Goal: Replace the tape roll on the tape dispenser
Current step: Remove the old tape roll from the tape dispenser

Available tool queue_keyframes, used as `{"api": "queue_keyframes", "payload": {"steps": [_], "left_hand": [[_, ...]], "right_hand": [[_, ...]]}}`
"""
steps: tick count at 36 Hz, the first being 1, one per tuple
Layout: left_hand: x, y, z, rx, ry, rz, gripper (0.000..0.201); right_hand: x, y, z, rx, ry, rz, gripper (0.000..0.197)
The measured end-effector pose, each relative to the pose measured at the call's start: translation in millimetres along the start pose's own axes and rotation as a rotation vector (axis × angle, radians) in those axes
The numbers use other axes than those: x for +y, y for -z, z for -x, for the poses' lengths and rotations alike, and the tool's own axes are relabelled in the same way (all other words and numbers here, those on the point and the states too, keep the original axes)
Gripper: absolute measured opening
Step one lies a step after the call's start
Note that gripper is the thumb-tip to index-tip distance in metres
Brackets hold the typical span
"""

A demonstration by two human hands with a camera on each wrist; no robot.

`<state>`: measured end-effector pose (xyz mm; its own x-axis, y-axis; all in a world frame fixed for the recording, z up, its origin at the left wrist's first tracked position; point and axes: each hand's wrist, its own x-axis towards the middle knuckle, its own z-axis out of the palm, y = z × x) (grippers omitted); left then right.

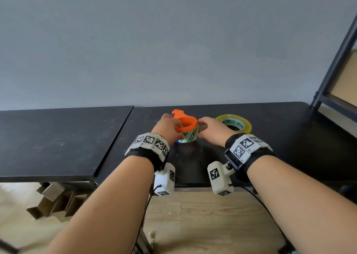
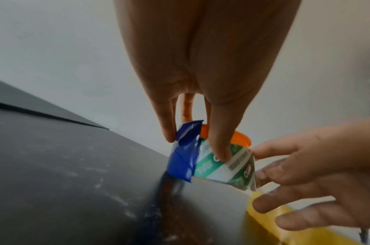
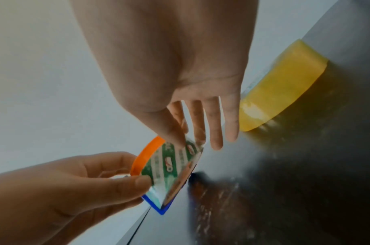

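My left hand (image 1: pixel 174 127) grips the orange tape dispenser (image 1: pixel 186 124) just above the black table (image 1: pixel 280 137); the left wrist view shows its blue part (image 2: pixel 179 159). In the dispenser sits a nearly used-up roll, a green-and-white printed core (image 1: pixel 190 137). My right hand (image 1: pixel 201 126) pinches the core's rim (image 3: pixel 171 164) between thumb and forefinger (image 3: pixel 180 123), with the other fingers straight. A full yellowish tape roll (image 1: pixel 234 123) lies flat on the table right behind my right hand, untouched.
A second black tabletop (image 1: pixel 58 141) adjoins on the left with a seam between them. A dark metal shelf frame (image 1: pixel 332 64) stands at the far right. A grey wall backs the table. Cardboard pieces (image 1: pixel 54 199) lie on the wooden floor below.
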<state>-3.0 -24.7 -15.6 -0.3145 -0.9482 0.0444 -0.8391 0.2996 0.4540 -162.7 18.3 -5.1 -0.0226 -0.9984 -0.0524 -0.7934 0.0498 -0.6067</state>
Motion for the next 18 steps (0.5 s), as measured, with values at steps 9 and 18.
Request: {"api": "queue_keyframes", "payload": {"steps": [9, 18], "left_hand": [[10, 23, 6, 0.039, 0.068, 0.615, 0.006], [12, 22, 13, -0.080, 0.346, 1.091, 0.021]], "right_hand": [[-9, 12, 4, 0.205, 0.042, -0.107, 0.061], [-19, 11, 4, 0.154, 0.070, -0.095, 0.043]]}}
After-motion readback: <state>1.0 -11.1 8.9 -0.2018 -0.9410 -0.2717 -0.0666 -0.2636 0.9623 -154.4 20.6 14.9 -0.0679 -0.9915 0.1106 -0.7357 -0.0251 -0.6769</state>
